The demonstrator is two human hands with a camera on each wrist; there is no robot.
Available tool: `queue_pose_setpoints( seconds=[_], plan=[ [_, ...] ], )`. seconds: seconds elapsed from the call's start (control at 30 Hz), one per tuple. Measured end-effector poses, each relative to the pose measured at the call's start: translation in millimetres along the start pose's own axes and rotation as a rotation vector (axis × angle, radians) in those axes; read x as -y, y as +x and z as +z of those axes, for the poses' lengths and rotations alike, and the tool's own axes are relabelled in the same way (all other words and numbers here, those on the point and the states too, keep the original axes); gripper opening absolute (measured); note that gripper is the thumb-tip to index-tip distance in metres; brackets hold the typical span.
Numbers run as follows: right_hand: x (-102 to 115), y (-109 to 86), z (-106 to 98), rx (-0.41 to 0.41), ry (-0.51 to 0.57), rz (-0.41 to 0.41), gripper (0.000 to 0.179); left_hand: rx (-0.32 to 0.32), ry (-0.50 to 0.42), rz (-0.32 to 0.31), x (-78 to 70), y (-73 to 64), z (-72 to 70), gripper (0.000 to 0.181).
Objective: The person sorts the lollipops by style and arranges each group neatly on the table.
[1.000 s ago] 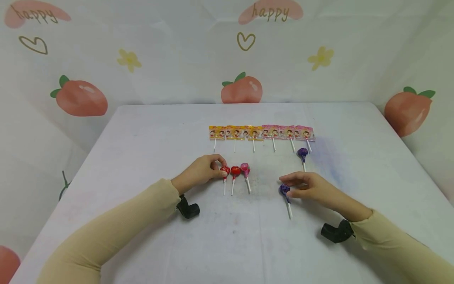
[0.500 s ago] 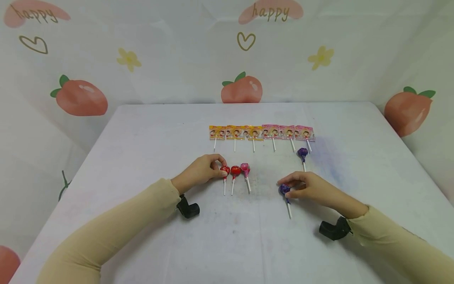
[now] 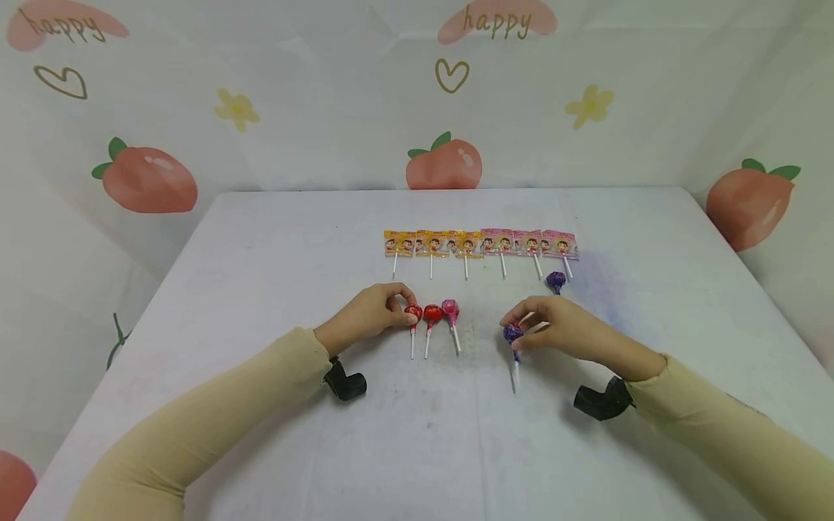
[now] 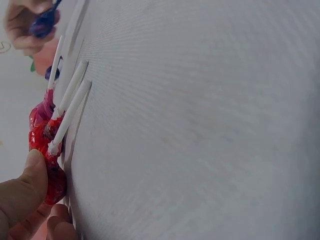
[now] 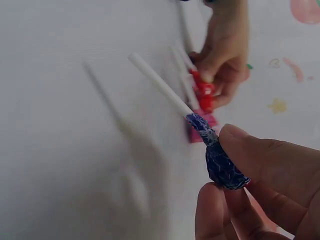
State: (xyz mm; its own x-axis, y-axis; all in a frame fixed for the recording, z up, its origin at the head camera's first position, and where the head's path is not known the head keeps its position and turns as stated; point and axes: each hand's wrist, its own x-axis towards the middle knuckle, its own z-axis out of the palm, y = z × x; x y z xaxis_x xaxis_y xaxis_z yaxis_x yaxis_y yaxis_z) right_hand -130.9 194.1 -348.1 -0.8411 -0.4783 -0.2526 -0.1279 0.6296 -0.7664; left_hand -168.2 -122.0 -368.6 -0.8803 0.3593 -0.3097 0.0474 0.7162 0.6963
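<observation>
My left hand (image 3: 371, 312) pinches the wrapped head of a red lollipop (image 3: 413, 312) lying on the table. Right beside it lie a second red lollipop (image 3: 433, 314) and a pink lollipop (image 3: 451, 310), sticks toward me. Between thumb and fingers, my right hand (image 3: 557, 327) holds a dark purple-blue lollipop (image 5: 224, 165) by its head. Its white stick points down toward me in the head view, and its shadow falls apart from it in the right wrist view. Behind that hand lies another purple lollipop (image 3: 556, 281), its stick hidden.
Along the back of the white table (image 3: 293, 246) runs a row of flat-packed lollipops, yellow packets (image 3: 433, 243) on the left and pink packets (image 3: 528, 242) on the right. A printed white cloth (image 3: 326, 108) hangs behind the table.
My right hand has lifted the purple lollipop and carried it slightly left and away from me. The left hand stays on the red lollipop.
</observation>
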Motion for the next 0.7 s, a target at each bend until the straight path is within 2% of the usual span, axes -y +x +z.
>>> queue_pose_setpoints(
  seconds=[0.4, 0.7],
  plan=[
    [35.2, 11.7, -20.5, -0.166, 0.124, -0.097, 0.037, 0.008, 0.003, -0.010, -0.5, 0.8, -0.9, 0.022],
    [26.1, 31.2, -1.9, -0.235, 0.197, -0.131, 0.037, 0.011, 0.002, 0.006, 0.4, 1.3, -0.7, 0.021]
  ],
)
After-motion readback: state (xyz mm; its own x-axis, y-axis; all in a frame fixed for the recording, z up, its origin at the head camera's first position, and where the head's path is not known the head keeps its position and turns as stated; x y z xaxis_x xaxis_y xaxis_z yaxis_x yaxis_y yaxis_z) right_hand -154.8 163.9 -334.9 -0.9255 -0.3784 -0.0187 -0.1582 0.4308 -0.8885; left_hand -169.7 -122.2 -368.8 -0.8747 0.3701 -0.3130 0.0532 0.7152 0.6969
